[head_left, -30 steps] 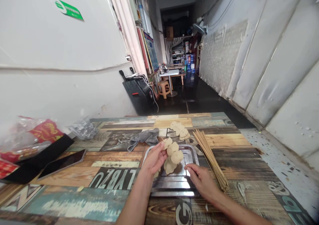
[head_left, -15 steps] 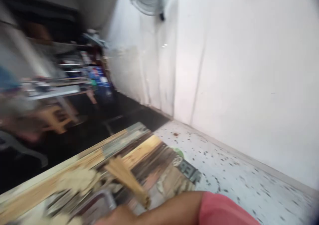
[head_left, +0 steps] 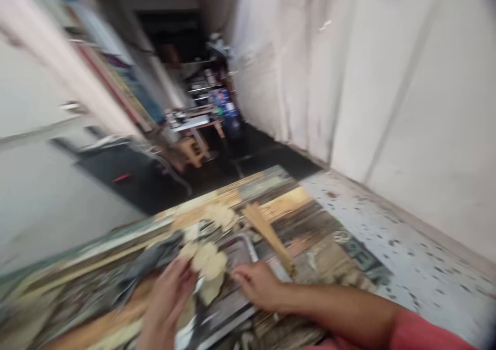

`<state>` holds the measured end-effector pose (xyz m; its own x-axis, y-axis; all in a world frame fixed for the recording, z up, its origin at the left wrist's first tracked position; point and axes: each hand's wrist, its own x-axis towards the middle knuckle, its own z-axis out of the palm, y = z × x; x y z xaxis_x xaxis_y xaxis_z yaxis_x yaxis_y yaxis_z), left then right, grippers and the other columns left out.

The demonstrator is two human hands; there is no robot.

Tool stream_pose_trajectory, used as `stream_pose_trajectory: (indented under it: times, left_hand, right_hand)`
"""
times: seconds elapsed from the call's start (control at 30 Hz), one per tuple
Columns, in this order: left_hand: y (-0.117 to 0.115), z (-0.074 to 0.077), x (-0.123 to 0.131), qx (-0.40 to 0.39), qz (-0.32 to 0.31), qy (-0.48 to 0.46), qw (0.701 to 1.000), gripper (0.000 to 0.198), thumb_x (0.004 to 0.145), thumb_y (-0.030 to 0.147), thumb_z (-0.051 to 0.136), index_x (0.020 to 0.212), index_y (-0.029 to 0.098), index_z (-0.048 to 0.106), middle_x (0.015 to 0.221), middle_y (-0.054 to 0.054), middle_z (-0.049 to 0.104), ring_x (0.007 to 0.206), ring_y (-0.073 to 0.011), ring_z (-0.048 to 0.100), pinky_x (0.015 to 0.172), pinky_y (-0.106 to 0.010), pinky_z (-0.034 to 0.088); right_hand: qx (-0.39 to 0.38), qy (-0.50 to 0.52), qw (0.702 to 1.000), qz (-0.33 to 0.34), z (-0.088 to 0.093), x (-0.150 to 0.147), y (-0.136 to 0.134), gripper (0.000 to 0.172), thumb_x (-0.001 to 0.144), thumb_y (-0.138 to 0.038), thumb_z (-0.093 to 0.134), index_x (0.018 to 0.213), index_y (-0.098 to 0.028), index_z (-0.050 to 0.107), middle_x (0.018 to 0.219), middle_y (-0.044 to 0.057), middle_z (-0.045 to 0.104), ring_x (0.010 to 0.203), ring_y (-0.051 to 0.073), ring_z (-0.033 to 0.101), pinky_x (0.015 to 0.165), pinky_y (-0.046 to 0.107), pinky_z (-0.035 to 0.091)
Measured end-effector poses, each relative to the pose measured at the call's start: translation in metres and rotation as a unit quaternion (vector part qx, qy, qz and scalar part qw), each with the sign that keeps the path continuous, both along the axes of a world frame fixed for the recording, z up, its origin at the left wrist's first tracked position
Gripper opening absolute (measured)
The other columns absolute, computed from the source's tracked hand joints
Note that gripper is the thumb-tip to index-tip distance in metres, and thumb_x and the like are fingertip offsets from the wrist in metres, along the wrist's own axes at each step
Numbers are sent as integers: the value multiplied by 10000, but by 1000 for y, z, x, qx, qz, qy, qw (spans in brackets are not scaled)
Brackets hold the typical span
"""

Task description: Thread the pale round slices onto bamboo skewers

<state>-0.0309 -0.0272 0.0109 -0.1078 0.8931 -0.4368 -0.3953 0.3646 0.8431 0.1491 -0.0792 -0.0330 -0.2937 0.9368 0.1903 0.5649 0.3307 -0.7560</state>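
Note:
My left hand [head_left: 168, 296] is at the lower middle, blurred, with its fingers closed at the edge of a thin cream piece [head_left: 188, 250] with a wavy outline. More cream pieces [head_left: 211, 262] lie beside it, overlapping, towards the tray. My right hand [head_left: 258, 285] is closed in a fist over the right side of a shallow tray [head_left: 227, 306] with a pale rim. Whatever its fingers hold, if anything, is hidden. Just beyond the right hand lies a bundle of thin tan sticks [head_left: 271, 239]. Another cluster of cream pieces [head_left: 220, 216] sits behind the tray.
A wood-plank patterned tabletop [head_left: 294, 200] bears everything. Dark crumpled cloth-like material [head_left: 153, 259] lies left of my left hand. A white wall [head_left: 426, 107] and speckled pale surface [head_left: 418, 257] run along the right. A small stool [head_left: 191, 151] stands farther back.
The view has swung left, so the tabletop and sticks appear farther right. My left hand has come into view at the cream pieces. More of my right hand shows, by the tray.

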Motion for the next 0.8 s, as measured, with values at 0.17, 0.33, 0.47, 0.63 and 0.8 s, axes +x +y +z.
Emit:
stream_pose_trajectory:
  times: [0.17,0.33,0.47,0.63,0.8]
  left_hand:
    - [2,-6,-19,53,31,-40,997,197,711,68,640,900,106,602,830,-66,677,660,-118,636,610,-216,521]
    - [4,-12,-21,77,11,-57,995,340,664,129,706,987,110,601,874,-84,679,668,-125,638,601,-217,515]
    - [3,-11,-25,80,2,-47,996,410,642,207,752,1012,124,595,892,-79,675,681,-128,634,596,-222,512]
    - [3,-12,-27,85,-2,-30,996,480,597,207,789,1029,111,602,941,-101,671,740,-140,635,644,-232,518]
    - [3,-14,-31,80,-15,-36,996,456,587,183,789,997,102,608,896,-96,677,714,-136,632,643,-236,519]
  right_hand:
    - [-2,80,996,26,-5,3,9,283,912,-271,393,873,-167,654,746,29,677,677,145,607,626,219,406]
    - [-7,99,995,31,-5,3,6,281,913,-290,386,918,-182,645,823,31,694,740,157,631,669,230,422]
    - [-10,83,996,34,-6,3,7,302,916,-314,376,907,-183,647,797,31,691,726,164,630,661,241,426]
    - [-11,75,996,36,-6,4,7,317,916,-327,366,922,-179,647,789,41,689,703,169,626,644,248,430]
    - [-26,72,996,44,-1,5,5,323,916,-337,362,915,-182,645,766,35,679,679,167,612,630,248,427]
